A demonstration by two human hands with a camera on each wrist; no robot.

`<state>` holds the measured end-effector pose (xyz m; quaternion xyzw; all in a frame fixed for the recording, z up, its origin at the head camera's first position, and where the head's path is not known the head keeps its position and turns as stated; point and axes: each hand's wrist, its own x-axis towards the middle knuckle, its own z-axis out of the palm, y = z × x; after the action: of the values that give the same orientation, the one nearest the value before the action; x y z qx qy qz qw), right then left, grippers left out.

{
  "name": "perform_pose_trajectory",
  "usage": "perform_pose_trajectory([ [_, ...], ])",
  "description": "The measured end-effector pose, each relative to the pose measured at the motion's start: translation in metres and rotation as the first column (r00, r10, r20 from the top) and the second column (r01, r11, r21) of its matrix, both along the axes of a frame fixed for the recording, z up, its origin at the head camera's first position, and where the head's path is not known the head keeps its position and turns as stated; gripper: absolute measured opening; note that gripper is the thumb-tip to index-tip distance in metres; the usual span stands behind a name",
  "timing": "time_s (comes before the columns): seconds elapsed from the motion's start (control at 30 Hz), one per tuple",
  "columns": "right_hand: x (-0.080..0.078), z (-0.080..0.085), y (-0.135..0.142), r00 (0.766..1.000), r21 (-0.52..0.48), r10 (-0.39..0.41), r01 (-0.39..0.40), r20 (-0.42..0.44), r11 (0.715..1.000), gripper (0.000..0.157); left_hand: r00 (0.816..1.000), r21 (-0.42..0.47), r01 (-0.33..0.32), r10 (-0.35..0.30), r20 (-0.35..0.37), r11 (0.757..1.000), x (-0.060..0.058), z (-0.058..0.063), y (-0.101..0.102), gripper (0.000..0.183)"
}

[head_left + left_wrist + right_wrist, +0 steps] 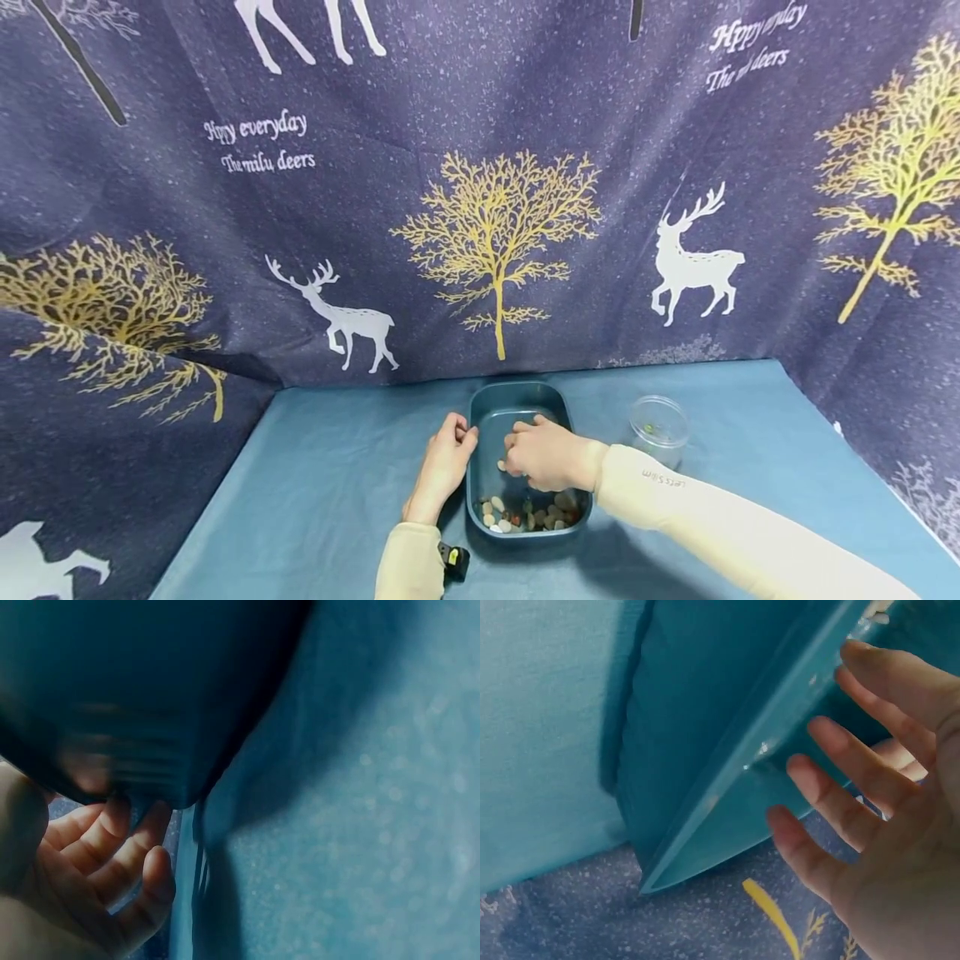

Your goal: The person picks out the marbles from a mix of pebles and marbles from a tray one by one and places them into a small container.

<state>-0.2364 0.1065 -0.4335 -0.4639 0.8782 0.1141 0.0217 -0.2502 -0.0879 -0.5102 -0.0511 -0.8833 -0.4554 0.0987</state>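
A dark teal rectangular basin (525, 535) stands on the cloth, with several pebbles (550, 518) gathered at its near end. My left hand (442, 462) holds the basin's left edge. In the left wrist view, its curled fingers (124, 859) meet the basin wall, while the thumb tip is hidden. Over the basin's middle is my right hand (547, 454). One pale pebble (502, 465) shows just beside its fingertips. The right wrist view shows the right fingers (840, 802) spread and loosely bent, with nothing visible between them. A light pebble (881, 615) lies beyond the thumb tip.
To the right of the basin is a clear round plastic tub (658, 425) with something green in it, partly behind the right forearm. A blue cloth (337, 483) covers the table. Behind it hangs a dark curtain (525, 108) printed with deer and trees.
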Motion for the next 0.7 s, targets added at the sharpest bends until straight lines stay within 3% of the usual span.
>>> perform_pose_trajectory([
  [0.23, 0.007, -0.008, -0.008, 0.998, 0.072, 0.046, -0.042, -0.048, 0.997, 0.024, 1.000, -0.014, -0.013, 0.013, -0.020, 1.000, -0.002, 0.002, -0.002, 0.012],
  [0.7, 0.008, -0.022, -0.014, 1.000, 0.080, 0.027, -0.026, -0.014, 0.996, 0.031, 1.000, -0.016, -0.008, 0.007, -0.030, 1.000, 0.000, -0.002, 0.000, 0.012],
])
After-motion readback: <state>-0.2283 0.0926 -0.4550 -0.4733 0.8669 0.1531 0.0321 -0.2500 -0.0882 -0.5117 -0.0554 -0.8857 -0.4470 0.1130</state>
